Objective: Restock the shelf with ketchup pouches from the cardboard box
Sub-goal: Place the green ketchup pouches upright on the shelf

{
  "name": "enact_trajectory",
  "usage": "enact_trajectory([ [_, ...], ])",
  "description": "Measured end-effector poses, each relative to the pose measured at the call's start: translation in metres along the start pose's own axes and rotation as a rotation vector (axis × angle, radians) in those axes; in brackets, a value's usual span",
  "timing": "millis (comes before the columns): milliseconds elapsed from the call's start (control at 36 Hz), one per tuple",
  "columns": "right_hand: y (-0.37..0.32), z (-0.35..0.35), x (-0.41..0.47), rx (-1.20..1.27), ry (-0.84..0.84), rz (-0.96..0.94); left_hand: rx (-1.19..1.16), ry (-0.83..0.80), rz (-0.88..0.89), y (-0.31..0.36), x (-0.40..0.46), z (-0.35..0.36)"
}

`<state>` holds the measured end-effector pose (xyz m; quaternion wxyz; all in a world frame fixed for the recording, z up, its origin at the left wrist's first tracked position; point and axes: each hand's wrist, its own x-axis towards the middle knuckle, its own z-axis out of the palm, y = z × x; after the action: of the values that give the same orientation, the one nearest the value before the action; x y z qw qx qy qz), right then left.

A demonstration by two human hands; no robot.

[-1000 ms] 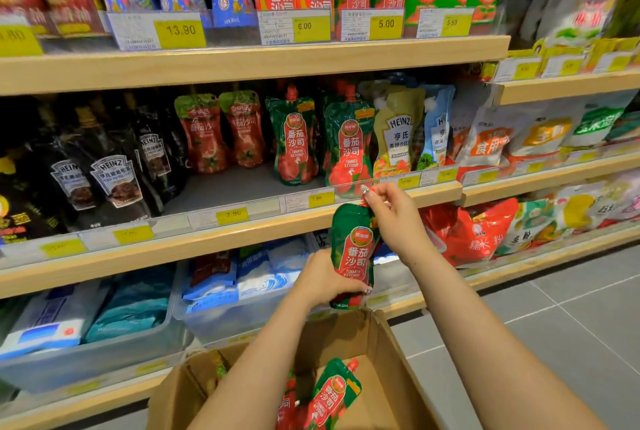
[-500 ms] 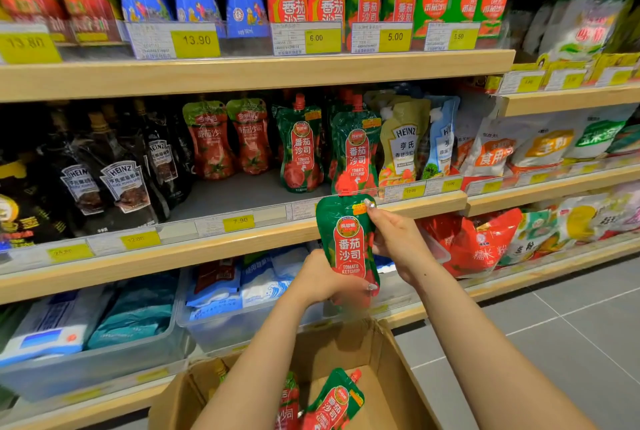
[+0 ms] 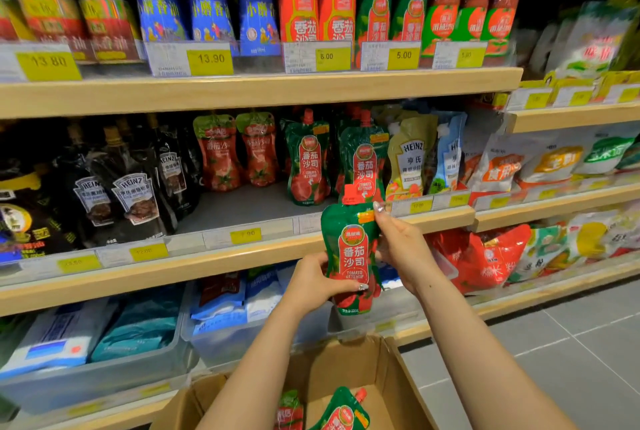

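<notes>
A green ketchup pouch [image 3: 351,249] is being gripped upright by the left hand [image 3: 313,286] low down and the right hand [image 3: 403,249] near its top, before the middle shelf [image 3: 207,261], above the cardboard box [image 3: 391,370].

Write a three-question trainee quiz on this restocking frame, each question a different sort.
1. True or false: both hands hold the green ketchup pouch.
2. Multiple choice: the left hand has its grip on the pouch's A) spout B) lower part C) top corner.
3. Fill in: more pouches lie in the ______ below the arms.

Key: 1 true; the right hand pinches the top right corner. 2 B. 3 cardboard box.
</notes>
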<state>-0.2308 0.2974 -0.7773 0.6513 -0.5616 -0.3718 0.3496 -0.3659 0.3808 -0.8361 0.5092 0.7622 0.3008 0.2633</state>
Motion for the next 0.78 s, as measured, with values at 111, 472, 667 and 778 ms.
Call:
enact_trajectory([
  [111,0.002,0.004,0.000,-0.236,-0.169,-0.042,-0.013,0.104,0.048,0.009,0.004,-0.007],
  [472,-0.056,0.040,0.070,-0.531,-0.129,-0.374,0.148,0.331,0.331,0.073,0.057,-0.077],
  [667,-0.042,0.053,0.109,-0.563,-0.082,-0.351,0.200,0.355,0.238,0.052,0.091,-0.091],
  [778,-0.026,0.058,0.117,-0.576,-0.044,-0.323,0.253,0.305,0.148,0.038,0.100,-0.091],
])
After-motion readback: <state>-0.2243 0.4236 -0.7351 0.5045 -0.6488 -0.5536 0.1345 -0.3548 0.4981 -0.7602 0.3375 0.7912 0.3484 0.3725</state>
